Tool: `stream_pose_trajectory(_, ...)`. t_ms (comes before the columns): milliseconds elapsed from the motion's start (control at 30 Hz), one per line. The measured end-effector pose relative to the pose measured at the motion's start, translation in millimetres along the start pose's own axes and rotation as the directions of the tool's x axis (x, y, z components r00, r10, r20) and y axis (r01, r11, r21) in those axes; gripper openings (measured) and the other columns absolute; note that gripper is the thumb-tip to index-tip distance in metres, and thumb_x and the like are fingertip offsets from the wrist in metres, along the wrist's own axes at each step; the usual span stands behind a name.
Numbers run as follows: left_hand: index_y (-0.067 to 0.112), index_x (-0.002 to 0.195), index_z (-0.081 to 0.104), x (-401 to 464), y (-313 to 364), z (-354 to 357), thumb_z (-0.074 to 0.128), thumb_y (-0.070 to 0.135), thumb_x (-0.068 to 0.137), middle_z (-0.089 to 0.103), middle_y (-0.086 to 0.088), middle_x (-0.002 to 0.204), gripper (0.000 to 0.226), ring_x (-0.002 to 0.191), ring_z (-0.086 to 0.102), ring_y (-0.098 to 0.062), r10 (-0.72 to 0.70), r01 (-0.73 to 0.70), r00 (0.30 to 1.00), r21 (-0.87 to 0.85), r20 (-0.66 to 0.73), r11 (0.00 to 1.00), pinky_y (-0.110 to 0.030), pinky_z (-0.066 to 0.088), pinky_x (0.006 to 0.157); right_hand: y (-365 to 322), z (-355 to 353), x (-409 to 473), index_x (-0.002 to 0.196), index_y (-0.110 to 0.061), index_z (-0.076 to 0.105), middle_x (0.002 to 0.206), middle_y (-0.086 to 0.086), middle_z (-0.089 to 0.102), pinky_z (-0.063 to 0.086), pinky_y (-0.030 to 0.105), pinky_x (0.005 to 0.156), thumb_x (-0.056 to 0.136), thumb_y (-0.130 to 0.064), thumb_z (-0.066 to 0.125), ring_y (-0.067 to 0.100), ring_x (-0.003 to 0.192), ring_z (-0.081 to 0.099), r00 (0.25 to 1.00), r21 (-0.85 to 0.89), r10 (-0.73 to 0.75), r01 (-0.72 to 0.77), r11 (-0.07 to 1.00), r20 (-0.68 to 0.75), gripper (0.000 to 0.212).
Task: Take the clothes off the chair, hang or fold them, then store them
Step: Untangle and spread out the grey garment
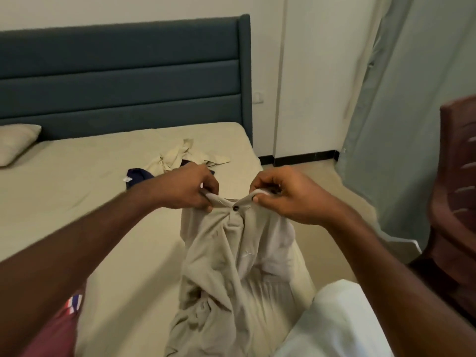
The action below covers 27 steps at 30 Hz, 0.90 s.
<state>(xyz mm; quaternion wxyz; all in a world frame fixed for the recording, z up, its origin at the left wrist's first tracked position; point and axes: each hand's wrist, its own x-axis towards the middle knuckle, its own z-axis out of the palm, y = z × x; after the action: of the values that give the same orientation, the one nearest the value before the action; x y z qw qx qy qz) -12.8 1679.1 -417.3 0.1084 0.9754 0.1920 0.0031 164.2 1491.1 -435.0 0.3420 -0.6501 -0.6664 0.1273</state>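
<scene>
Pale walls close off a bedroom where a bed [77, 202] with a light beige sheet fills the left and middle of the view, backed by a tall dark blue-grey padded headboard [123, 73]. One cream pillow [15, 143] lies at the far left, against the headboard. Toward the middle of the mattress sits a crumpled cream garment [180, 155], and just beside it, partly under it, a dark navy garment [137, 176] with a small white tag. On the right a grey-green curtain [412, 99] hangs to the floor, and a dark brown plastic chair [456, 189] stands at the right edge, its slatted back showing. A light switch is set in the wall just right of the headboard, and a black skirting strip runs along the base of the wall.

Both arms reach forward over the bed's near corner. Between them hangs a pair of beige trousers [231, 266], held up by the waistband with a dark button at its centre, the legs drooping in loose folds. The left hand [190, 186] has its grip pinching the waistband on one side; the right hand [283, 194] pinches the other side, fingers curled round the fabric. The hanging trousers hide the bed's near edge. A red striped garment shows at the lower left.
</scene>
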Motion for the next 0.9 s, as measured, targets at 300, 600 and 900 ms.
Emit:
stream_pose_trajectory(300, 0.005, 0.072, 0.042, -50.6, -1.6, 22.3, 0.067, 0.005, 0.075, 0.061, -0.004, 0.074, 0.024, 0.07, 0.06, -0.018, 0.143, -0.282, 0.941, -0.479, -0.306, 0.831, -0.035, 0.045, 0.064, -13.7, 11.4, -39.9, 0.101, -0.019, 0.076, 0.096, -0.016, 0.072, 0.054, 0.025, 0.078, 0.093, -0.017, 0.073, 0.006, 0.092, 0.067, 0.976, -0.115, -0.095, 0.074, 0.991, -0.193, 0.01)
stream_pose_trajectory(600, 0.024, 0.091, 0.076, -57.2, -20.6, 38.4, 0.084, 0.017, 0.081, 0.075, 0.009, 0.09, 0.014, 0.087, 0.068, -0.007, 0.024, -0.042, 0.999, -0.521, -0.041, 0.853, -0.03, 0.055, 0.078, -31.6, 27.3, -62.2, 0.101, -0.028, 0.074, 0.095, -0.016, 0.068, 0.051, 0.023, 0.081, 0.09, -0.03, 0.075, 0.0, 0.087, 0.06, 0.953, -0.232, 0.266, -0.294, 0.927, -0.146, 0.011)
stream_pose_trajectory(900, 0.013, 0.057, 0.049, -70.1, 7.8, 76.1, 0.068, -0.013, 0.064, 0.058, 0.0, 0.056, 0.032, 0.05, 0.055, -0.018, 0.055, -0.322, 0.628, -0.194, -0.776, 0.927, -0.042, 0.043, 0.043, -45.1, 85.1, -91.0, 0.088, -0.021, 0.068, 0.088, -0.002, 0.069, 0.054, 0.044, 0.065, 0.087, -0.006, 0.075, 0.032, 0.077, 0.063, 0.83, 0.356, 0.148, 0.065, 0.932, -0.538, 0.016)
